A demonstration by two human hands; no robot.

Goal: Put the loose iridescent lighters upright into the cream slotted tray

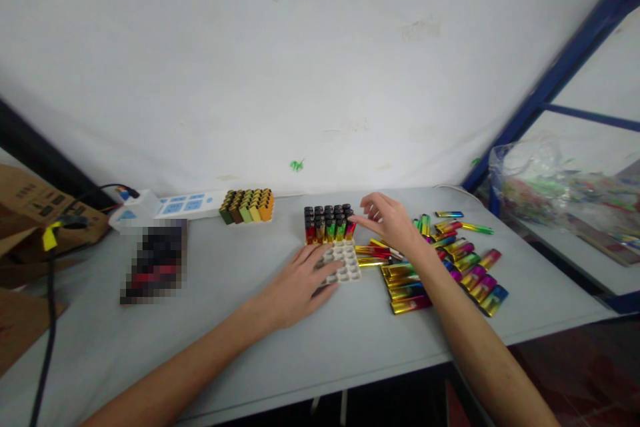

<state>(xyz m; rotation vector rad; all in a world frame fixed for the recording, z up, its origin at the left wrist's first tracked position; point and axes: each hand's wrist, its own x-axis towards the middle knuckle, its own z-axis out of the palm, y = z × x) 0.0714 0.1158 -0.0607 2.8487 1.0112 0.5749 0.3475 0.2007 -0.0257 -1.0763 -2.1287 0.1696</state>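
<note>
My left hand [303, 283] lies on the near part of a white tray [351, 271] with rows of small sockets, its fingers spread. In the tray's far part several shiny coloured lighters [330, 230] stand upright in rows, black ends up. My right hand [393, 220] is raised just right of these rows. Its thumb points at the rightmost lighters, fingers apart, with nothing visible between them; whether the thumb touches a lighter I cannot tell. Beneath and beside my right forearm lies a loose pile of metallic lighters [473, 277] in gold, red, green, blue and purple.
A second block of upright lighters [247, 207] in green and yellow shades stands at the back left. Behind it lies a white power strip [187, 205]. A blurred-out object [155, 267], cardboard boxes [35, 213] and a black cable [51, 313] are left; a blue frame [540, 80] is right.
</note>
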